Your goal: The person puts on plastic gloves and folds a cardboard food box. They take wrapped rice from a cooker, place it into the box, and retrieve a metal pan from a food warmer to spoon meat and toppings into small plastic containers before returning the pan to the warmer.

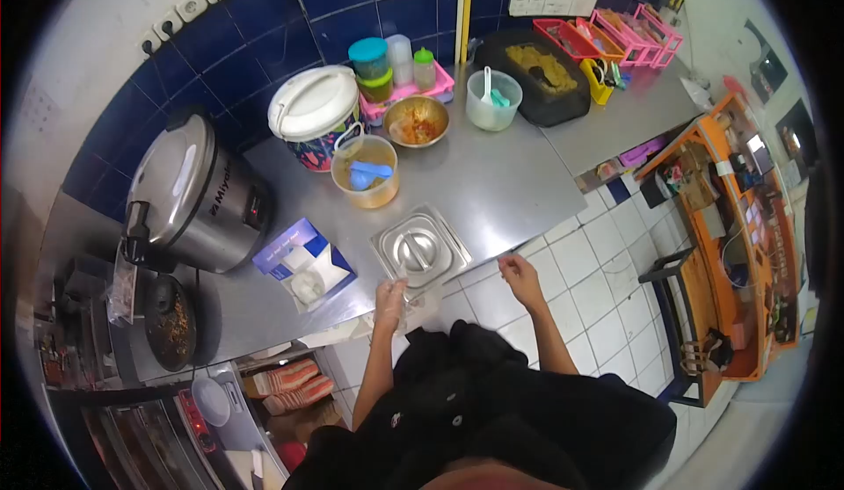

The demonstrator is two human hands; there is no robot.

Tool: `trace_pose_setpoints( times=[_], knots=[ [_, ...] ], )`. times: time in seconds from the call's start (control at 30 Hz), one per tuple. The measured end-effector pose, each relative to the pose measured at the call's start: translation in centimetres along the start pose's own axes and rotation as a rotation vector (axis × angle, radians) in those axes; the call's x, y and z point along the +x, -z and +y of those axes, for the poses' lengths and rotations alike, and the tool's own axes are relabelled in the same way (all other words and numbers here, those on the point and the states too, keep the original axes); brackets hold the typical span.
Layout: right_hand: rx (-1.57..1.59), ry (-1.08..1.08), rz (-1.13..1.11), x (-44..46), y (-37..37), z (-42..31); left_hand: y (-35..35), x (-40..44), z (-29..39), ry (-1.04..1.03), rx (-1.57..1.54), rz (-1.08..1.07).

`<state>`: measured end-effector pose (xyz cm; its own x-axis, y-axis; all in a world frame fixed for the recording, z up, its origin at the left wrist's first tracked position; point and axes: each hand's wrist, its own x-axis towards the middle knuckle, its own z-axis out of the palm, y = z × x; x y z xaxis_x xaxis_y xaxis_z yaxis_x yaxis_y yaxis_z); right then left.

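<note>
A square stainless steel food pan with its lid on [420, 248] sits at the front edge of the steel counter. My left hand [389, 304] is closed at the pan's near left corner, with clear thin plastic around it. What its fingers hold, if anything, I cannot make out. My right hand [522, 283] hangs off the counter edge, right of the pan and apart from it. Its fingers are curled in, with nothing visible in them. Left of the pan lies an open blue-and-white paper box [294, 248] with a small pale lump [307, 287] inside.
A large rice cooker [198, 200] stands left. Behind the pan are a tub with a blue scoop [369, 174], a white-lidded container [315, 103], a metal bowl [416, 121] and a tub with utensils [493, 103]. A black tray of yellowish food [538, 72] lies farther right.
</note>
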<state>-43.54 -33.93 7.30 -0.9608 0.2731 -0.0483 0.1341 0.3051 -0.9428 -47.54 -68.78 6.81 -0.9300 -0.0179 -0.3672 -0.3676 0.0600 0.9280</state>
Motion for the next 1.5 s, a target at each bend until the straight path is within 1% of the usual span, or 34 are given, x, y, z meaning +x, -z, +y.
trace_pose_setpoints(
  times=[0.03,0.07,0.1,0.13,0.17,0.23,0.3,0.33,0.37,0.43,0.47,0.5,0.53,0.57,0.6,0.63,0.67,0.7,0.77,0.8,0.87,0.97,1.0,1.07,1.3,1.37,1.5],
  knots=[
    [0.043,0.040,0.023,0.8,-0.4,-0.6,-0.4,0.0,0.9,-0.029,0.107,0.021],
    [-0.003,0.017,0.009,1.4,-0.5,-2.1,-0.7,-1.0,3.3,-0.084,0.062,-0.026],
    [-0.040,0.019,-0.001,3.2,-0.8,-4.6,-1.6,-1.0,4.7,-0.101,0.040,-0.016],
    [0.024,-0.014,-0.019,5.0,-1.4,-6.9,-1.8,-1.1,5.5,-0.034,-0.021,-0.018],
    [0.033,0.004,-0.024,7.6,-2.4,-7.9,-1.5,-1.4,5.5,0.040,-0.072,-0.022],
    [0.104,0.244,0.034,14.2,-4.5,-9.7,-1.0,1.1,1.1,0.076,0.181,0.034],
    [0.135,0.347,0.031,22.8,-6.7,-11.4,-2.0,0.6,-0.2,-0.136,0.005,0.166],
    [0.062,0.438,0.120,27.4,-7.8,-13.5,-2.5,3.2,-6.2,-0.363,-0.062,0.337],
    [-0.014,0.522,0.205,31.8,-8.9,-15.4,-1.9,3.1,-9.2,-0.507,0.176,0.561],
    [-0.429,0.543,0.290,39.5,-9.6,-19.9,-2.1,0.8,-9.6,-0.101,-0.740,0.538],
    [-0.518,0.624,0.286,43.4,-9.6,-21.7,-0.5,0.3,-13.7,-0.070,-0.624,0.571],
    [-0.605,0.703,0.281,47.2,-10.1,-23.0,-0.7,-0.8,-13.0,-0.046,-0.659,0.641],
    [-0.558,0.747,0.225,51.4,-10.9,-23.6,-0.8,-1.9,-12.1,-0.024,-0.693,0.712],
    [-0.510,0.792,0.172,55.4,-11.6,-24.0,-2.7,-4.0,-7.3,-0.019,-0.882,0.817],
    [-0.495,0.788,0.148,58.6,-11.6,-24.7,-2.8,-7.5,-10.8,0.065,-0.803,1.007],
    [-0.604,0.796,-0.184,63.1,-11.9,-26.5,-2.9,-9.2,-13.9,0.133,-0.719,1.202],
    [-0.726,0.787,-0.506,65.8,-11.5,-27.2,-4.9,-10.9,-12.6,0.124,-0.672,1.334],
    [-0.723,0.785,-0.519,67.7,-11.9,-26.9,-6.9,-12.5,-11.1,0.121,-0.616,1.465],
    [-0.709,0.785,-0.645,70.6,-12.8,-25.9,-7.2,-18.2,-18.2,0.248,-0.811,1.425],
    [-0.706,0.787,-0.655,71.4,-12.9,-25.7,-8.6,-19.7,-17.9,0.384,-0.772,1.387],
    [-0.590,0.546,-0.914,72.5,-12.9,-25.7,-10.2,-19.1,-16.2,0.574,-0.660,1.322],
    [-0.612,0.481,-0.945,72.5,-13.0,-25.6,-11.0,-16.3,-14.8,0.692,-0.594,1.245],
    [-0.610,0.482,-0.944,73.4,-13.3,-24.9,-11.0,-15.5,-14.3,0.713,-0.576,1.223],
    [-0.438,0.601,-0.955,74.7,-14.3,-23.4,-10.7,-14.3,-13.5,0.740,-0.548,1.193],
    [-0.479,0.552,-0.982,75.0,-14.0,-24.2,-10.0,-12.7,-11.4,0.786,-0.458,1.131],
    [-0.481,0.626,-0.968,75.3,-13.9,-24.0,-10.0,-12.8,-11.1,0.788,-0.440,1.123],
    [-0.388,0.647,-0.937,75.8,-13.6,-23.7,-9.5,-13.7,-11.0,0.783,-0.411,1.117]
  ],
)
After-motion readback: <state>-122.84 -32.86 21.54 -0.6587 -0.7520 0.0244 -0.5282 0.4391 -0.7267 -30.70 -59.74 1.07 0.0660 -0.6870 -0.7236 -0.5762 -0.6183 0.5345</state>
